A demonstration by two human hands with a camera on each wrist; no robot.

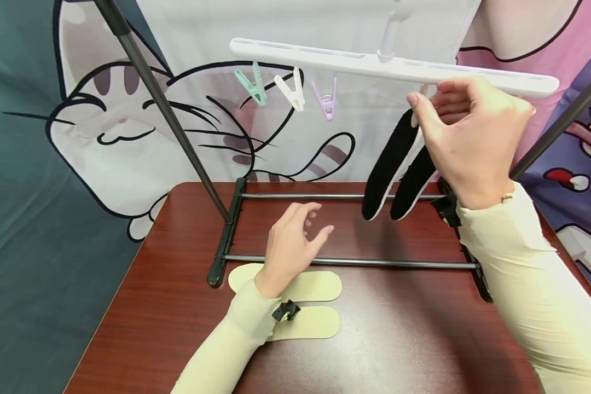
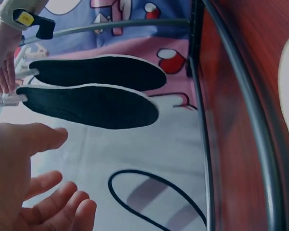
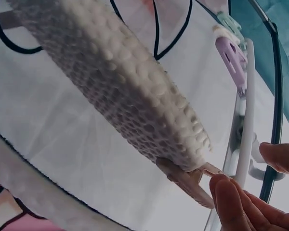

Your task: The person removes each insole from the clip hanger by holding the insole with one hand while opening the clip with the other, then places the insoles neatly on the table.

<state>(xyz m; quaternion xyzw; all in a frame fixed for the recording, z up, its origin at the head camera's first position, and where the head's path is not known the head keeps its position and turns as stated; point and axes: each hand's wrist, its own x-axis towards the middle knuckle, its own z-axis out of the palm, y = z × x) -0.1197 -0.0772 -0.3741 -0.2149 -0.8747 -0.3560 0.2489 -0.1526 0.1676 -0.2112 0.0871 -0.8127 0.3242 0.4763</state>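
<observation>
My right hand point(image 1: 473, 131) is raised at the white hanger bar point(image 1: 295, 58), thumb apart from the fingers. Its fingertips are right at a pale clothespin point(image 3: 185, 183), which clamps the end of a shoe insole point(image 3: 130, 86) with a bumpy white side. Two black-faced insoles hang side by side under the bar; the nearer one point(image 2: 91, 106) and the farther one point(image 2: 101, 73) both show in the left wrist view. My left hand point(image 1: 290, 246) hovers, fingers loosely bent and holding nothing, over the stand's front rod point(image 1: 389, 263) and a pale yellow insole point(image 1: 317, 286).
A second pale yellow insole point(image 1: 315, 323) lies on the brown table point(image 1: 399, 339), partly behind my left sleeve. Green point(image 1: 254, 85), white point(image 1: 291, 90) and purple point(image 1: 327, 101) clothespins hang from the bar's left half. A dark stand pole point(image 1: 172, 120) slants up at the left.
</observation>
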